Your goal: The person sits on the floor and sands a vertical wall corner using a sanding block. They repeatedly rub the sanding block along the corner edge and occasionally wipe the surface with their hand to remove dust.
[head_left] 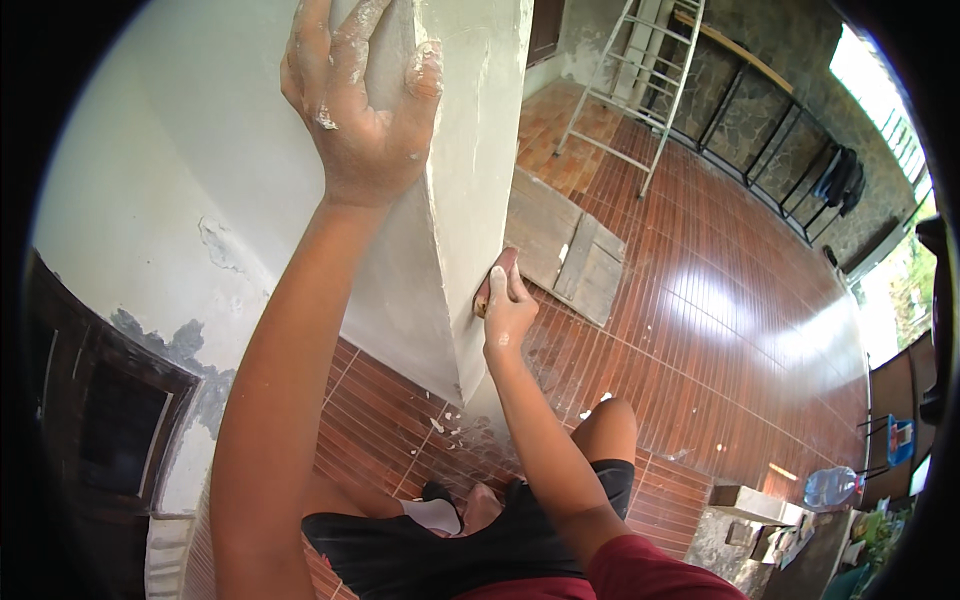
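A white-plastered column (478,150) with a sharp vertical corner stands right in front of me. High on its left face lies my left hand (362,105), fingers spread, with white plaster dust and smears on the skin. Lower down, my right hand (510,312) grips a reddish-brown sanding block (483,297) and presses it to the column's right face, close to the bottom end. Fingers and thumb cover much of the block. Rough streaks run along the column's edge, and white flakes (440,425) lie on the floor under it.
A wooden board (565,245) lies on the brown tiled floor (690,340) behind the column. Farther back stand a metal ladder (640,90) and a black metal frame (755,130). At lower right are a clear water jug (832,487) and clutter. A dark door (110,400) is left.
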A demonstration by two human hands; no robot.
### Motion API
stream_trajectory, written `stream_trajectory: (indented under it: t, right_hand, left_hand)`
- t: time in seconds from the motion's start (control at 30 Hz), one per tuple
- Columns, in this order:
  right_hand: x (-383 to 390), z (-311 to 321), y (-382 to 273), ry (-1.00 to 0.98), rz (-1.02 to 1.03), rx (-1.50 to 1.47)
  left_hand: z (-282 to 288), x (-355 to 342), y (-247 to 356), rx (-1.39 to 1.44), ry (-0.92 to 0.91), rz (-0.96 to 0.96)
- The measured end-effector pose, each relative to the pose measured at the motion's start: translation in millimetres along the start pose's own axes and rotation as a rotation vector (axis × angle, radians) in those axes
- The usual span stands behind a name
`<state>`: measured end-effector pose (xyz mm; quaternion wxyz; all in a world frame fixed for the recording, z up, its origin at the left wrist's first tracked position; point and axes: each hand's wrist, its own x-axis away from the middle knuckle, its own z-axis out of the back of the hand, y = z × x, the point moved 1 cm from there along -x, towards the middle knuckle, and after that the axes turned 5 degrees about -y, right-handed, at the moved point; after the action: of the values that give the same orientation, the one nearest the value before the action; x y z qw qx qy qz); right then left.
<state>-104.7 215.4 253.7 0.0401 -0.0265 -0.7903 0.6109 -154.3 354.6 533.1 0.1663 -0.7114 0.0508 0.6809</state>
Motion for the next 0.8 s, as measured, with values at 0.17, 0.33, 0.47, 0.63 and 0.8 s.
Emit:
stream_trajectory:
  t: [0.17, 0.33, 0.47, 0.63, 0.8]
  right_hand:
    - [-14.2, -4.0, 2.5, -0.045, -0.055, -0.129]
    - [-25.2, -5.4, -7.6, -0.009, 0.040, -0.022]
    - [-13.7, -10.5, -33.1, -0.059, 0.091, -0.195]
    - [0.1, -18.7, -80.4, 0.048, 0.138, 0.090]
    - [9.4, -26.8, -120.0, -0.025, 0.061, -0.005]
  left_hand:
    - [-1.9, 0.0, 5.9, 0.057, 0.026, 0.065]
    - [6.7, -1.3, 6.4, -0.036, 0.001, 0.040]
    - [3.1, -3.6, 5.0, -0.035, 0.010, 0.030]
    - [3.7, -4.2, 4.9, -0.035, 0.009, 0.028]
    - [5.0, -7.4, 9.8, 0.007, -0.045, 0.048]
